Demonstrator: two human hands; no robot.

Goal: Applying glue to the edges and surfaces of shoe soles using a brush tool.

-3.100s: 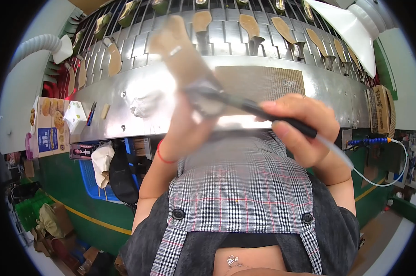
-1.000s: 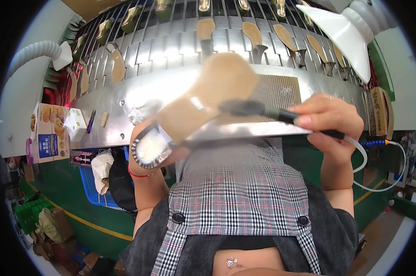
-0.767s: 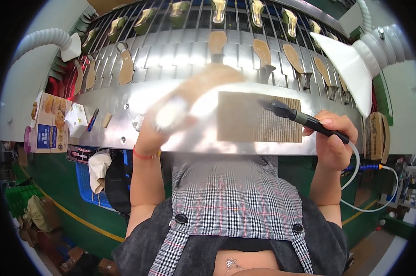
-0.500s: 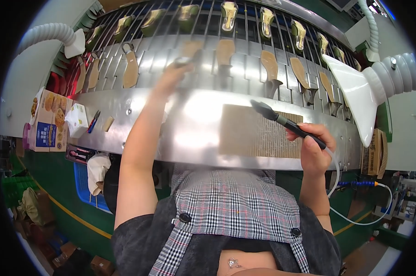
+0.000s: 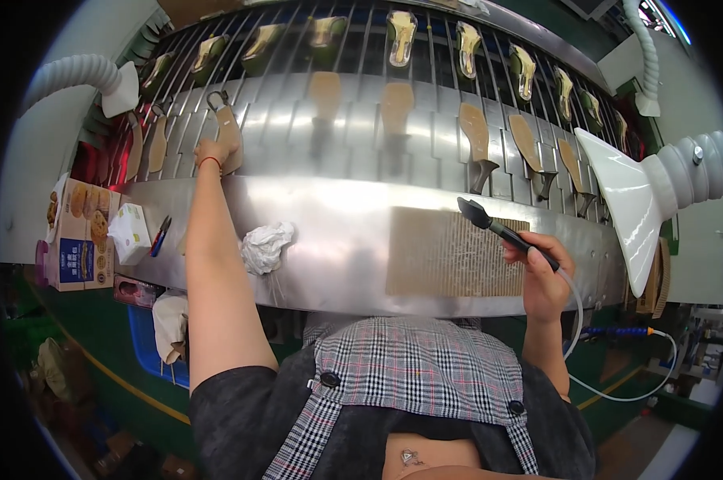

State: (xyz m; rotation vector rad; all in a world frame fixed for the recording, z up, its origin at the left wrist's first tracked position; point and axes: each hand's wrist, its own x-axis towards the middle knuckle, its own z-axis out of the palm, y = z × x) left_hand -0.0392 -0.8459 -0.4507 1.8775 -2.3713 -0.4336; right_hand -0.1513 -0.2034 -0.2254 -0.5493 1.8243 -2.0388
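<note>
My left hand [image 5: 217,152] reaches out to the far left and closes on the near part of a tan shoe sole [image 5: 229,130]. That sole has a dark loop at its far end; some of my fingers are hidden. In my right hand [image 5: 545,272], a black glue brush [image 5: 501,230] is held by its handle between thumb and fingers. From the handle's rear end runs a clear tube [image 5: 580,308]. The brush's bristles point away to the upper left, above a corrugated cardboard sheet [image 5: 457,254] on the metal bench.
Several tan soles, some with dark heels [image 5: 481,174], lie on the slatted conveyor [image 5: 281,120]. Behind them stands a row of green-and-gold shoe uppers [image 5: 401,40]. A crumpled white cloth [image 5: 265,246], a tissue pack [image 5: 129,234] and a carton [image 5: 85,240] sit left; a white suction hood [image 5: 617,208] stands right.
My left hand has swung left from a sole near the middle to the looped sole. The crumpled white cloth has come into view. My right hand still holds the brush over the cardboard.
</note>
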